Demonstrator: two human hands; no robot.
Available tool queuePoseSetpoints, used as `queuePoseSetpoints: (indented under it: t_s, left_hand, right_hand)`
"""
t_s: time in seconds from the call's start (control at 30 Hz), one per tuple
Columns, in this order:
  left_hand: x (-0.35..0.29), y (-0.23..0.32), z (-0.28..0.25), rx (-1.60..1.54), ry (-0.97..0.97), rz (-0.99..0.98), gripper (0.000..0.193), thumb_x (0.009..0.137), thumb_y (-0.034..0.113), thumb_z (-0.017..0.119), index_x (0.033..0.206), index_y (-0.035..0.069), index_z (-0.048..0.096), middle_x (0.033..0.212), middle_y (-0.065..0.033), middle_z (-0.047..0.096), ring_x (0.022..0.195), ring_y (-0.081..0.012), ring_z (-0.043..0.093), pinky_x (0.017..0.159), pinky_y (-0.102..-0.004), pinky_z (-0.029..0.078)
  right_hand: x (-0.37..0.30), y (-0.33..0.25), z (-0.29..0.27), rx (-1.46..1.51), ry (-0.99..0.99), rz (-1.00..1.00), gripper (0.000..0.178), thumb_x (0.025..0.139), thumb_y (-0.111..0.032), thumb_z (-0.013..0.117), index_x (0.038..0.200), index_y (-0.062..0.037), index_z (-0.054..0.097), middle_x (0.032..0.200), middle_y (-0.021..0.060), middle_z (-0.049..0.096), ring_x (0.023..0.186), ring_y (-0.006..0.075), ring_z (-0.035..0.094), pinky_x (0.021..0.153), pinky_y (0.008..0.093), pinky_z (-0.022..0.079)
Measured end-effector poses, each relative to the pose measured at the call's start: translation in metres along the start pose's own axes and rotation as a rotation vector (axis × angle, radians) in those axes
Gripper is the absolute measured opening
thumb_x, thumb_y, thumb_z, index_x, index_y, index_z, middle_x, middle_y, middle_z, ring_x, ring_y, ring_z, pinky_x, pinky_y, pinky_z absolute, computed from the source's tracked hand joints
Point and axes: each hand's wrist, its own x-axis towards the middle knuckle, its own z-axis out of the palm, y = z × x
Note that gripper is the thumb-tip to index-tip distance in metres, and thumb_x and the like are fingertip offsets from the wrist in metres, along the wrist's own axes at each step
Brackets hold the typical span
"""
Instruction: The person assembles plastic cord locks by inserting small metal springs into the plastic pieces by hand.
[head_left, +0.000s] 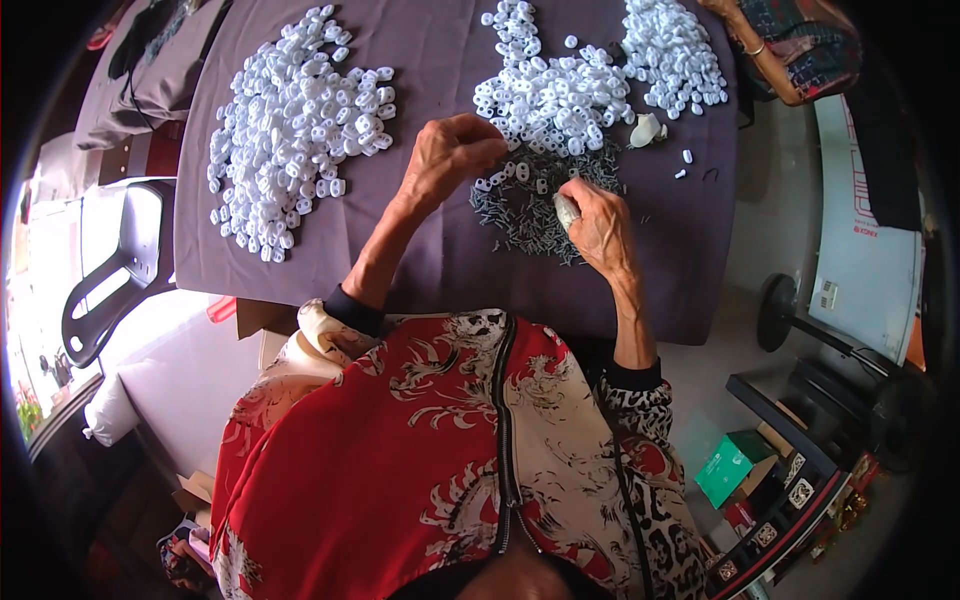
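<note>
My left hand (450,158) is closed, fingertips pinched together, at the near left edge of a heap of white two-holed plastic pieces (550,100); anything in the pinch is hidden. My right hand (603,232) is curled over the right side of a pile of small dark grey screws (520,225). A whitish covering or small object (566,211) shows at its thumb side; I cannot make out what the fingers hold. Between my hands, a few white pieces (522,172) lie on the screws.
A large heap of white pieces (300,130) covers the left of the purple-grey tablecloth (420,265). Another heap (675,60) sits far right, near a cream-coloured lump (647,131). Another person's arm (768,60) reaches in at the far right corner. A black chair (130,260) stands left.
</note>
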Motion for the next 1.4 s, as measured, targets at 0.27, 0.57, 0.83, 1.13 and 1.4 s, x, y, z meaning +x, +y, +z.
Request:
queuePoseSetpoints:
  t_s: [0.27,0.57,0.83,1.13,1.4]
  left_hand:
    - [-0.005,0.008,-0.016,-0.659,0.003,-0.284,0.008,0.080,0.011,0.060,0.082,0.004,0.058,0.075,-0.0020,0.059,0.067,-0.0106,0.057,0.064,-0.0227,0.046]
    - [-0.011,0.003,-0.023,-0.567,0.103,-0.318,0.009,0.079,0.011,0.061,0.083,0.004,0.058,0.075,-0.0010,0.059,0.066,-0.0101,0.057,0.064,-0.0229,0.046]
    - [-0.012,0.001,-0.022,-0.611,0.097,-0.314,0.011,0.079,0.012,0.061,0.085,0.003,0.059,0.076,-0.0011,0.060,0.067,-0.0093,0.057,0.066,-0.0225,0.046]
    - [-0.004,0.022,-0.015,-0.658,0.030,-0.281,0.012,0.081,0.013,0.060,0.087,0.003,0.060,0.076,-0.0021,0.059,0.066,-0.0092,0.056,0.065,-0.0222,0.046]
    - [0.010,0.065,0.003,-0.905,-0.098,-0.190,0.009,0.082,0.009,0.058,0.087,0.002,0.056,0.081,-0.0077,0.060,0.071,-0.0141,0.059,0.067,-0.0260,0.049]
  right_hand:
    - [0.017,-0.016,-0.007,-0.007,-0.005,-0.026,0.018,0.068,0.005,0.049,0.083,-0.0013,0.055,0.077,0.0150,0.060,0.071,0.0326,0.059,0.062,0.0369,0.046]
    - [0.072,-0.029,0.016,-0.112,-0.038,-0.156,0.020,0.069,0.002,0.049,0.087,-0.0027,0.057,0.079,0.0154,0.060,0.073,0.0336,0.058,0.064,0.0383,0.047]
    - [0.088,-0.022,0.031,-0.153,-0.014,-0.209,0.015,0.075,-0.008,0.055,0.088,-0.0033,0.061,0.076,0.0168,0.061,0.066,0.0329,0.061,0.058,0.0388,0.048]
    - [0.015,-0.015,-0.016,-0.079,-0.092,-0.025,0.012,0.072,-0.008,0.061,0.082,-0.0018,0.059,0.076,0.0146,0.060,0.068,0.0296,0.060,0.059,0.0356,0.047]
    - [-0.006,-0.013,0.012,-0.158,-0.077,-0.107,0.012,0.066,0.002,0.057,0.076,-0.0018,0.051,0.071,0.0130,0.051,0.064,0.0321,0.055,0.056,0.0394,0.045]
